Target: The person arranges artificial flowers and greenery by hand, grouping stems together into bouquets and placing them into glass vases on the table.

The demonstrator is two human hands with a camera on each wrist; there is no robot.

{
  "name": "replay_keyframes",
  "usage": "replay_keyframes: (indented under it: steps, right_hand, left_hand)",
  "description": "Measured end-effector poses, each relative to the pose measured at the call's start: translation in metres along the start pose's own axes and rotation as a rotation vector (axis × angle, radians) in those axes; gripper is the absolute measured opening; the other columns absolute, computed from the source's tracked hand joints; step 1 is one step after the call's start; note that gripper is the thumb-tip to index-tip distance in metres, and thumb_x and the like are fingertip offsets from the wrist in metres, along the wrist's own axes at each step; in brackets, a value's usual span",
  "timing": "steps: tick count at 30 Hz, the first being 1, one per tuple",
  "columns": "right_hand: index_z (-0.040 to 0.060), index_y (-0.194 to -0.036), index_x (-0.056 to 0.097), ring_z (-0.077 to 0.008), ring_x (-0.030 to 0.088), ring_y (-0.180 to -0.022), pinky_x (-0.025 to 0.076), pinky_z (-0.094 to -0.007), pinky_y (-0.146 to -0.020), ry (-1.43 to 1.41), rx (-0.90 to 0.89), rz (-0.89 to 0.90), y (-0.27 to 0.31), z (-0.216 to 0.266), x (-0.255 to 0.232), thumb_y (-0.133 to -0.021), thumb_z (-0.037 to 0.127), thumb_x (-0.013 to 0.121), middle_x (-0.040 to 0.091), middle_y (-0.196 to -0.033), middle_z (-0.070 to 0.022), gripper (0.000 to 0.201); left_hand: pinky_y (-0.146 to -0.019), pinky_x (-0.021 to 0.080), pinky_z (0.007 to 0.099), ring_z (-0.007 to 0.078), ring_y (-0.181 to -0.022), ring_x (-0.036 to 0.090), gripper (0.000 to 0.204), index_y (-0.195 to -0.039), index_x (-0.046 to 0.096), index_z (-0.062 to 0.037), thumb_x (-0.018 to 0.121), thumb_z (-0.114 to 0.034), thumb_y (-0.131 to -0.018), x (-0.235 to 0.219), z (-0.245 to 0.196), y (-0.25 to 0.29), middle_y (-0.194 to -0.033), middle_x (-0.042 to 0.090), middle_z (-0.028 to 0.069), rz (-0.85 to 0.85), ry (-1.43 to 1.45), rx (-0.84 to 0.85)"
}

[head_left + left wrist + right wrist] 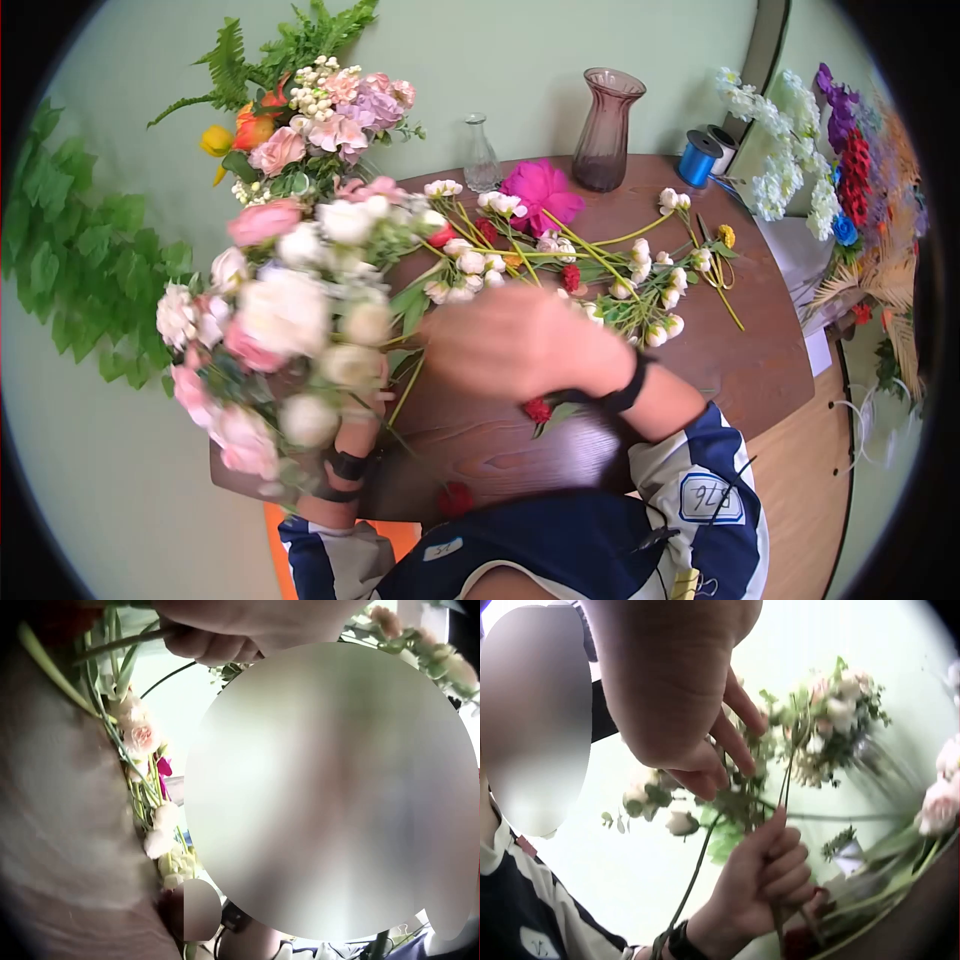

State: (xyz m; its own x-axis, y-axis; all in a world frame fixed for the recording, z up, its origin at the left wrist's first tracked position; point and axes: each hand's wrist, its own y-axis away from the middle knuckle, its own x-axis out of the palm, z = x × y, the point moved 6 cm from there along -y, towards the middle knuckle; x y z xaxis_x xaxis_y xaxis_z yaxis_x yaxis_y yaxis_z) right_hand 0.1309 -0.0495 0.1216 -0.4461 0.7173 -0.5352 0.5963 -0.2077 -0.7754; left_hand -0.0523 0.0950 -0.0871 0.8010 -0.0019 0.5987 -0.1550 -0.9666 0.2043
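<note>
A large bouquet [285, 320] of pink and white artificial flowers leans over the left of the table in the head view, mostly covering my left hand. In the right wrist view my left hand [761, 877] shows plainly, its fingers curled round the bunched stems [786, 784]. Blurred in the head view, my right hand [525, 340] hovers beside the bouquet's stem side. Its fingers [739, 746] reach out loosely near the flowers in the right wrist view, holding nothing that shows. White flower sprigs [640, 290] lie on the tabletop beyond my right hand.
The dark wooden table [740, 370] bears a magenta bloom [540, 192], a clear glass vase [481, 155], a purple vase [606, 130] and a blue ribbon spool [699, 158]. Another floral arrangement [320, 125] stands at the back left. Hanging flowers [855, 170] line the right side.
</note>
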Motion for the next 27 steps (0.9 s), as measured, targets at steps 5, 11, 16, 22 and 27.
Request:
replay_keyframes:
  steps: [5,11,16,22,27]
  right_hand:
    - [0.0085,-0.084,0.065,-0.026,0.059,-0.063,0.047,-0.0334,-0.055,0.395,0.488,-0.35,0.03,-0.147,-0.075,-0.07,0.001,0.055,0.062,-0.072,-0.008,0.019]
    - [0.0129,-0.106,0.058,-0.0292,0.058,-0.092,0.046,-0.0397,-0.076,0.737,0.64,-0.152,0.133,-0.303,-0.069,-0.076,0.016,0.06,0.063,-0.093,-0.0112,0.03]
    - [0.01,-0.097,0.061,-0.032,0.056,-0.094,0.045,-0.042,-0.077,0.582,0.973,0.394,0.161,-0.324,-0.05,-0.073,0.02,0.064,0.062,-0.093,-0.0133,0.026]
    - [0.005,-0.084,0.059,-0.0289,0.056,-0.088,0.046,-0.0398,-0.068,0.518,0.882,0.301,0.127,-0.285,-0.053,-0.074,0.013,0.062,0.06,-0.087,-0.0096,0.014]
    - [0.0049,-0.079,0.056,-0.0281,0.054,-0.079,0.046,-0.0373,-0.062,0.602,0.672,0.14,0.066,-0.226,-0.067,-0.074,0.009,0.061,0.057,-0.08,-0.008,0.008]
  left_hand:
    - [-0.039,0.013,0.0218,0.0033,-0.04,0.019,0.028,-0.065,0.039,-0.0127,0.053,-0.011,-0.089,0.061,-0.062,0.026,-0.051,0.027,-0.0072,0.162,-0.311,0.351]
    - [-0.043,0.016,0.0217,0.0038,-0.045,0.026,0.027,-0.067,0.036,-0.0121,0.055,-0.007,-0.086,0.023,-0.059,0.017,-0.053,0.03,-0.0058,-0.154,-0.414,0.19]
    - [-0.047,0.019,0.0239,0.0046,-0.051,0.025,0.03,-0.064,0.036,-0.011,0.048,-0.013,-0.091,0.037,-0.089,0.043,-0.056,0.026,-0.0052,-0.132,-0.754,0.157]
    - [-0.047,0.019,0.0241,0.0046,-0.051,0.025,0.031,-0.063,0.037,-0.0111,0.047,-0.013,-0.092,0.014,-0.094,0.015,-0.055,0.025,-0.0051,-0.01,-0.731,0.463]
    - [-0.047,0.019,0.0242,0.0046,-0.051,0.025,0.032,-0.061,0.037,-0.0113,0.046,-0.014,-0.092,-0.007,-0.084,0.005,-0.054,0.025,-0.0051,0.029,-0.666,0.728]
